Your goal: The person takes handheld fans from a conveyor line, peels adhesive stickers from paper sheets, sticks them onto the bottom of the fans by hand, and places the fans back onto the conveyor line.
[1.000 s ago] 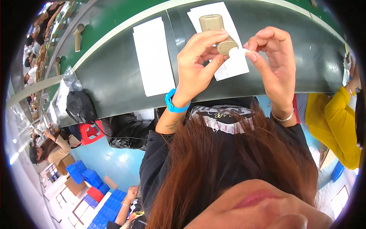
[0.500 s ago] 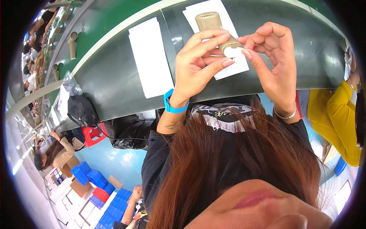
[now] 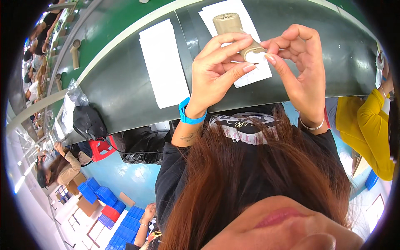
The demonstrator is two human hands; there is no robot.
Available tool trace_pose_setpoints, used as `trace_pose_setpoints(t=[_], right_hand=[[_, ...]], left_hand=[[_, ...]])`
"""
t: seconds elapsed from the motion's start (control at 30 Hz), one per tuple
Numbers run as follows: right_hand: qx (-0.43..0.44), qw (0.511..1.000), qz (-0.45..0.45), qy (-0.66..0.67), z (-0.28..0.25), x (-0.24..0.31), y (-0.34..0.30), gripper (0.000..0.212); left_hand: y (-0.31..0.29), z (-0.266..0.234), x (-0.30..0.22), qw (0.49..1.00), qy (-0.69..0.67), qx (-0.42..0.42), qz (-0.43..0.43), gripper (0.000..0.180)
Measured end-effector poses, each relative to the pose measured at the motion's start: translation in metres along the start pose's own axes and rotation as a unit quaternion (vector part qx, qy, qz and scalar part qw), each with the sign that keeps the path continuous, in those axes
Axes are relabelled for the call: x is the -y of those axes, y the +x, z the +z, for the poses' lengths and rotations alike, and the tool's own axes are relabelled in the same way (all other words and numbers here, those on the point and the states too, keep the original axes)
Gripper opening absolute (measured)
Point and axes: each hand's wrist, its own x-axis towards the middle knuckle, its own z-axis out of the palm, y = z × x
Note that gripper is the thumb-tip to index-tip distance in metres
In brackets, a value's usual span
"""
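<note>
My left hand [image 3: 214, 71] is closed around a tan handheld fan [image 3: 228, 23], whose slotted grille end points away from me. The fan's near end is tilted up toward me, and a thin white round piece [image 3: 253, 57], perhaps a sticker, lies against it. My left thumb touches the lower edge of that piece. On its right side, my right hand [image 3: 298, 66] pinches at the white piece with thumb and forefinger, the other fingers curled. Under the fan and hands lies a stack of white sheets [image 3: 264, 75], partly hidden.
Another stack of white sheets [image 3: 164, 62] lies to the left on the dark work surface [image 3: 121, 79]. A black bag [image 3: 89, 121] sits at the left edge. A similar tan fan [image 3: 75, 54] is on the green belt [image 3: 98, 37]. A person in yellow sleeves [image 3: 371, 129] is on the right.
Both hands stay almost still around the fan, with the white piece shifting only slightly at its end. On the green belt, the other tan fan has moved a little toward the left and nearer.
</note>
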Motion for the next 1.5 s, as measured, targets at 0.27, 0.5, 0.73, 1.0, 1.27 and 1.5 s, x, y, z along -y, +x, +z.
trace_pose_setpoints(t=[0.27,0.5,0.73,1.0,1.27,1.5], right_hand=[[0.001,1.000,0.012,0.001,-0.0017,0.0006,0.0028,0.036],[0.007,1.000,0.007,-0.002,-0.0028,-0.0010,0.0052,0.036],[0.009,1.000,0.000,-0.012,-0.0050,-0.0030,0.0054,0.037],[0.005,1.000,-0.004,-0.026,-0.0021,-0.0008,0.0053,0.039],[-0.002,1.000,-0.010,-0.025,-0.0008,-0.0003,0.0049,0.040],[-0.012,1.000,-0.001,-0.028,0.0002,0.0006,0.0050,0.039]], left_hand=[[0.0025,-0.0005,0.0012,1.000,0.008,0.003,0.000,0.040],[0.0039,-0.0005,0.0014,1.000,0.003,0.006,-0.003,0.039],[0.0055,0.0006,0.0021,1.000,0.001,0.006,-0.013,0.038],[0.0042,0.0006,0.0001,1.000,-0.003,0.002,-0.013,0.036],[0.0022,0.0028,-0.0018,1.000,-0.004,-0.007,-0.015,0.035],[0.0023,0.0076,-0.0035,1.000,0.001,-0.023,-0.015,0.033]])
